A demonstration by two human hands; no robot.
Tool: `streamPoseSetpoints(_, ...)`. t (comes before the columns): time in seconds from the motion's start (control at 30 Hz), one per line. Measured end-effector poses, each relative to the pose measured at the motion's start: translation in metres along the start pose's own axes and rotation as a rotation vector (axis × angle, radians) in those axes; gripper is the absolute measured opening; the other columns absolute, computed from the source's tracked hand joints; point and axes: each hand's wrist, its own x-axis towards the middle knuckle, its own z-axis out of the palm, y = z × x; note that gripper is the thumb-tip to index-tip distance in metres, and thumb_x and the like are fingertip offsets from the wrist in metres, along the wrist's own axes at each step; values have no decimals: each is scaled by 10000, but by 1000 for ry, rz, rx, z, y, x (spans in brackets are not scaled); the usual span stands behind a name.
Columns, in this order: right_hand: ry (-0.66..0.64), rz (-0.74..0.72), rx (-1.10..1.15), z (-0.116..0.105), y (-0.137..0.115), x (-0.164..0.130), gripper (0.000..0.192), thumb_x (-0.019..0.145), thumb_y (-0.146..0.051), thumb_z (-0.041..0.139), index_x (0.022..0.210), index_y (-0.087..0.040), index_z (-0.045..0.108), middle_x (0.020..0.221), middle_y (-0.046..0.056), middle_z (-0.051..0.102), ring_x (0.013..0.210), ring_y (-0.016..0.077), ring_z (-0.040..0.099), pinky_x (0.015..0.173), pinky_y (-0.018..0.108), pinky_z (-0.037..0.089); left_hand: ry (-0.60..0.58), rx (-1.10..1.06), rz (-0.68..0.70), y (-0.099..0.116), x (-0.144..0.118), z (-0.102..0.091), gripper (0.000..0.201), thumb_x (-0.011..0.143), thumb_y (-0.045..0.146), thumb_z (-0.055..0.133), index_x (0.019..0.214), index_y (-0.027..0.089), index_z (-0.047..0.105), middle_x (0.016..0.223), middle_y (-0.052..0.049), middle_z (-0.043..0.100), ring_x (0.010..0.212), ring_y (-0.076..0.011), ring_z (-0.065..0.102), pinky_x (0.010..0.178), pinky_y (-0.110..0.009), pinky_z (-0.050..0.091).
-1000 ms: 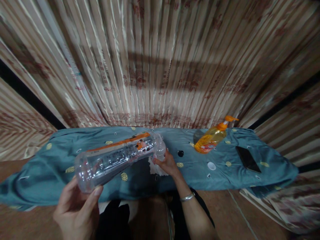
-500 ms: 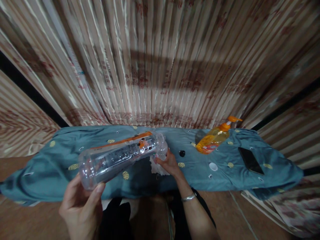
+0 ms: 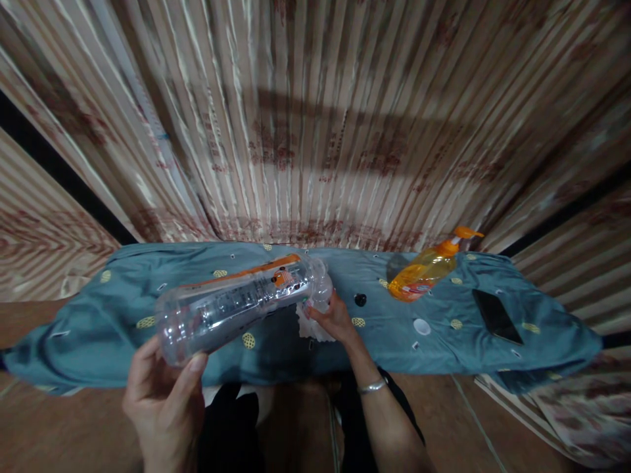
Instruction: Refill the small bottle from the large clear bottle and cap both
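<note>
A large clear plastic bottle (image 3: 236, 305) with an orange-edged label lies tilted in the air above the blue cloth, its neck to the right. My left hand (image 3: 165, 401) grips its wide base between thumb and fingers. At the neck end, my right hand (image 3: 335, 318) is closed on a thin white tissue (image 3: 313, 328) with a wavy edge, pressed against the bottle. Some of the right fingers are hidden behind the bottle's neck.
An orange pump bottle (image 3: 424, 270) with yellow liquid stands to the right on the blue cloth (image 3: 384, 355). Nearby are a small black cap (image 3: 360, 299), a white disc (image 3: 421, 326) and a dark phone (image 3: 497, 316). Striped curtains (image 3: 315, 131) hang behind.
The view has shifted slightly. Both hands keep their holds, and the bottle and tissue stay in nearly the same position.
</note>
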Motion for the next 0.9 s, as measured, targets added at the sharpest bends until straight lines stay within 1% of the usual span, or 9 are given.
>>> streamPoseSetpoints(0.07,9,2,1,0,0,0,526,743,-324,739,1238,-220,595,1113,71,768,1015,275,736,925,421,578,-12,14,9,1,-1,0,506,499,378,931,953,256,744,916,-1,725,909,-213,671,997,-430,511)
streamPoseSetpoints(0.23,9,8,9,0,2,1,531,727,-347,750,1220,-221,600,1085,68,773,989,282,743,899,426,592,-19,36,13,5,-4,3,498,537,401,908,980,283,716,958,1,725,968,-262,689,1031,-525,495)
streamPoseSetpoints(0.37,12,4,13,1,3,0,533,729,-347,741,1226,-217,600,1096,77,769,993,281,741,910,431,590,-33,43,21,5,-4,4,507,559,412,906,1000,266,702,1006,-17,732,1027,-283,690,1016,-544,513)
streamPoseSetpoints(0.43,2,2,18,1,3,0,547,740,-359,731,1246,-209,587,1113,77,764,1011,274,735,931,430,579,-35,25,23,5,-3,4,536,546,397,918,1017,266,698,1005,-15,736,1025,-276,692,1003,-526,528)
streamPoseSetpoints(0.53,-5,19,18,1,3,1,553,739,-368,725,1245,-199,580,1115,83,760,1014,275,731,934,436,573,-43,-11,19,4,-3,3,559,513,377,938,1009,263,708,1000,-10,741,1000,-255,695,951,-454,568)
streamPoseSetpoints(0.7,2,22,10,0,2,0,535,724,-343,740,1221,-215,589,1102,74,766,997,278,733,927,441,573,-81,-15,18,6,-4,2,516,559,308,927,1032,258,727,1047,-11,744,981,-207,702,868,-310,587)
streamPoseSetpoints(0.9,1,5,26,0,2,0,522,748,-358,727,1227,-204,588,1099,82,763,990,280,731,922,452,572,-69,-48,1,3,-3,-1,539,536,278,935,1036,242,739,1026,-11,750,940,-189,697,834,-281,589)
